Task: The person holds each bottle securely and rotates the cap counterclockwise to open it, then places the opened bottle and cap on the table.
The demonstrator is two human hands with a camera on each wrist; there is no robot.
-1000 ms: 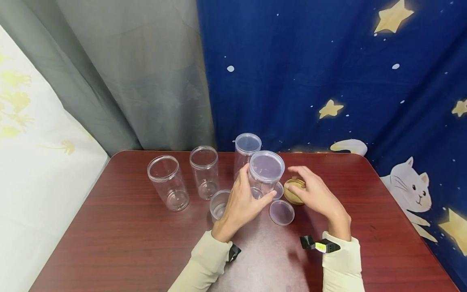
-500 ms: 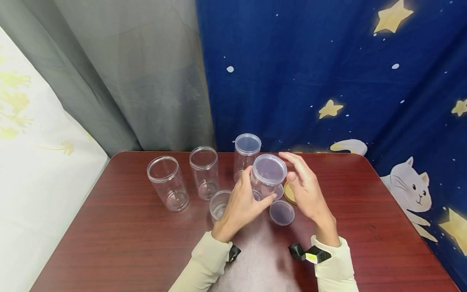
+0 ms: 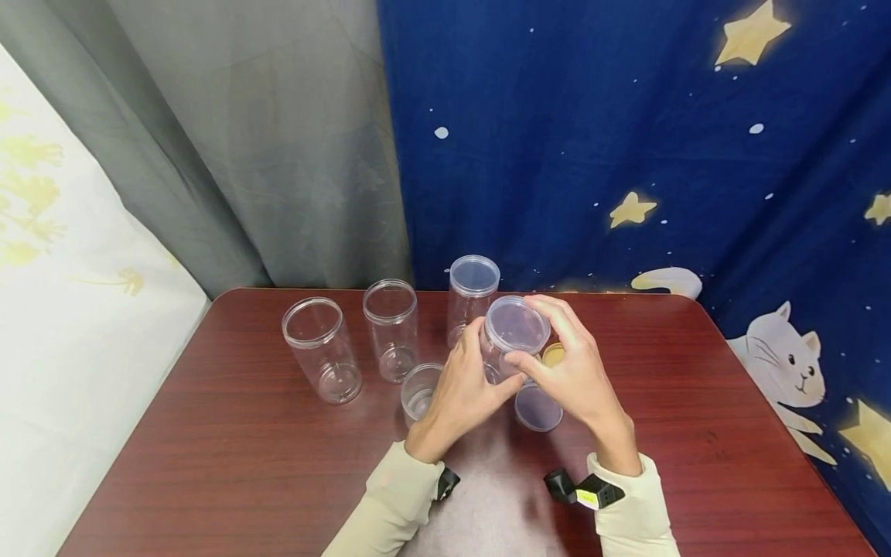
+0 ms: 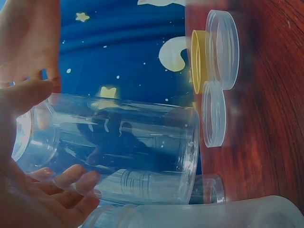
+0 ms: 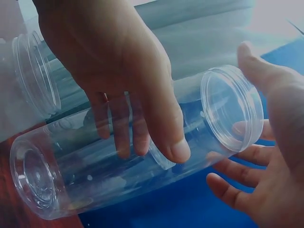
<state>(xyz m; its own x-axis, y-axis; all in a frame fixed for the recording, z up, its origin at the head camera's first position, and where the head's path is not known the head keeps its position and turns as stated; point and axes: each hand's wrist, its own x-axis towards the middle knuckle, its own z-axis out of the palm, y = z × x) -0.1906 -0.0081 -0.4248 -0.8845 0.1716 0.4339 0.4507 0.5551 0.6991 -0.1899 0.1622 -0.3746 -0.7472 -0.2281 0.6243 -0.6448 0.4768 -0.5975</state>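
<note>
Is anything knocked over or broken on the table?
Nothing looks broken or spilled. The clear jars stand upright, and loose lids, one clear and one gold, lie flat on the table. Only the lidded jar is tilted, because both hands hold it.

No readable text, labels or numbers anywhere.

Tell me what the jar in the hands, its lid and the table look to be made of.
Jar: clear, glossy plastic by the look; the fingers show through its wall, and it has moulded thread ridges. Lid: slightly frosted translucent plastic, probably, with a ribbed rim. Table: dark red wood-grain surface with a soft sheen, possibly laminate rather than solid wood.
</note>
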